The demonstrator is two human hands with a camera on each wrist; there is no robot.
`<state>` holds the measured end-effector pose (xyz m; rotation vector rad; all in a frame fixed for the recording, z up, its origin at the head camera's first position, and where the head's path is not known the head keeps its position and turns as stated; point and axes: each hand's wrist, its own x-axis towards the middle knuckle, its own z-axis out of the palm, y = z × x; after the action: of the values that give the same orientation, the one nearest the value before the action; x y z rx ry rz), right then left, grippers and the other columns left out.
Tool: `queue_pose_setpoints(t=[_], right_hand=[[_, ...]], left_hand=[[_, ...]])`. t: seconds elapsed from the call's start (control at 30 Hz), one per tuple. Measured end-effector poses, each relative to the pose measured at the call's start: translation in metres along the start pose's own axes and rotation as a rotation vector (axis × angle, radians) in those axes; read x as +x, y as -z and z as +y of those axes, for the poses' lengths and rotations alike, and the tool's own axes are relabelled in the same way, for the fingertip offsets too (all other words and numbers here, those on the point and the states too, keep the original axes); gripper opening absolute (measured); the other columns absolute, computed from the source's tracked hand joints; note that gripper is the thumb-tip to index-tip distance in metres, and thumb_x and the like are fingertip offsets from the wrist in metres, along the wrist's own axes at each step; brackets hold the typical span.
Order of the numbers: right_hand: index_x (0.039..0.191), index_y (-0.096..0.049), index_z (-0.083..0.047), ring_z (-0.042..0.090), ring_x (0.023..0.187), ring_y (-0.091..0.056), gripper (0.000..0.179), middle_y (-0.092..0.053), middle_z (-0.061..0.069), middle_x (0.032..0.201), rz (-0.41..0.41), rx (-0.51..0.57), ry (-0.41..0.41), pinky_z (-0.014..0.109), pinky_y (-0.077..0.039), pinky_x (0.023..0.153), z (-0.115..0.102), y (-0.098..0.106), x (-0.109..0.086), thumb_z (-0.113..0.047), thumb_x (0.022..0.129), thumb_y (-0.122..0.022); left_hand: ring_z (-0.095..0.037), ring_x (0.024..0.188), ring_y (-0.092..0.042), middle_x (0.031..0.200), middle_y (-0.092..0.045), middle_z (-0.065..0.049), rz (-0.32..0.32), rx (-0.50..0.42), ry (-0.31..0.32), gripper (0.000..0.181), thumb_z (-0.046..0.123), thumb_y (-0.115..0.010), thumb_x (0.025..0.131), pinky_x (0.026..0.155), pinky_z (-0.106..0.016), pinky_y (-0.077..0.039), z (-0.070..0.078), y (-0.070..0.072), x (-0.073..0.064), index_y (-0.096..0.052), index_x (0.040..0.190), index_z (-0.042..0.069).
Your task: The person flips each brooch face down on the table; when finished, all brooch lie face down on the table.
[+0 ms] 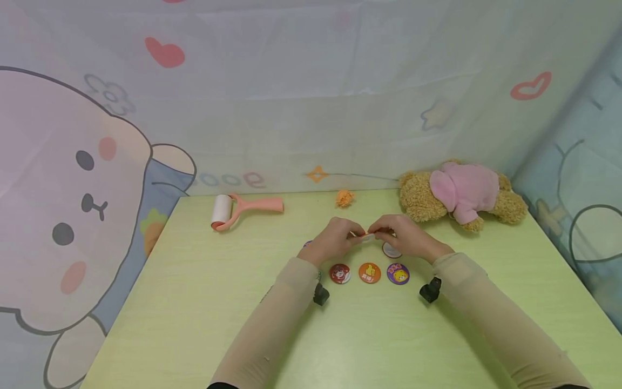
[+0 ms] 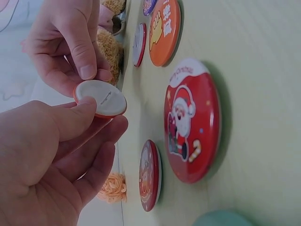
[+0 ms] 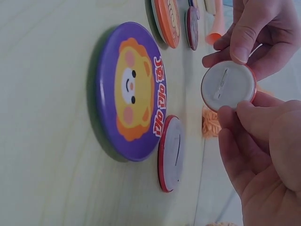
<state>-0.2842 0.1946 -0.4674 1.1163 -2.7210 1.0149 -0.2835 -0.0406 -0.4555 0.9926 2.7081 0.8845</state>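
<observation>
A round pin badge (image 3: pixel 229 87) with a white back and a reddish-orange rim is held above the table, its pin side showing in both wrist views. My left hand (image 1: pixel 334 237) pinches one edge between thumb and fingers. From the other edge, my right hand (image 1: pixel 407 235) grips it likewise. Below lie a red Santa badge (image 2: pixel 190 125), an orange thumbs-up badge (image 1: pixel 370 273) and a purple lion badge (image 3: pixel 134 89), all face up. Near my right hand another badge (image 1: pixel 392 250) lies pin side up. Beyond the Santa badge is a second red badge (image 2: pixel 149 175).
A pink lint roller (image 1: pixel 257 205) lies at the back left. An orange tuft of yarn (image 1: pixel 344 198) sits at the table's back edge. At the back right, a teddy bear (image 1: pixel 423 200) in a pink top lies on its side. A printed curtain (image 1: pixel 291 97) hangs behind.
</observation>
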Motion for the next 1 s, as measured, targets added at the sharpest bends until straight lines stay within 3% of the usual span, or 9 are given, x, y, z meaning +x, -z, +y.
queue_pose_setpoints(t=[0.23,0.67,1.0], right_hand=[[0.114,-0.078,-0.007,0.023,0.098,-0.073,0.018,-0.077,0.009,0.109,0.001,-0.009,-0.028,0.040,-0.061,0.083,-0.0032,0.0009,0.0006,-0.001,0.098,-0.072],[0.117,-0.077,-0.007,0.021,0.096,-0.072,0.020,-0.075,0.006,0.109,0.020,-0.015,-0.028,0.039,-0.062,0.083,-0.0019,-0.0003,0.0036,-0.001,0.098,-0.071],[0.119,-0.072,-0.004,0.026,0.095,-0.074,0.025,-0.073,0.010,0.113,0.070,-0.009,-0.003,0.039,-0.063,0.080,-0.0008,-0.0022,0.0031,0.003,0.095,-0.073]], left_hand=[[-0.015,0.097,-0.074,0.108,-0.079,-0.007,0.016,0.015,-0.018,0.015,0.009,-0.070,0.102,0.084,-0.023,-0.056,-0.0010,-0.0012,0.0002,-0.080,0.112,0.005],[-0.017,0.103,-0.071,0.112,-0.077,-0.007,0.031,-0.005,0.019,0.020,0.008,-0.068,0.103,0.091,-0.027,-0.056,-0.0005,-0.0008,-0.0012,-0.075,0.122,0.007],[-0.018,0.107,-0.071,0.118,-0.075,-0.008,0.024,-0.046,0.051,0.029,0.006,-0.070,0.101,0.091,-0.025,-0.056,-0.0008,-0.0025,-0.0001,-0.069,0.130,0.006]])
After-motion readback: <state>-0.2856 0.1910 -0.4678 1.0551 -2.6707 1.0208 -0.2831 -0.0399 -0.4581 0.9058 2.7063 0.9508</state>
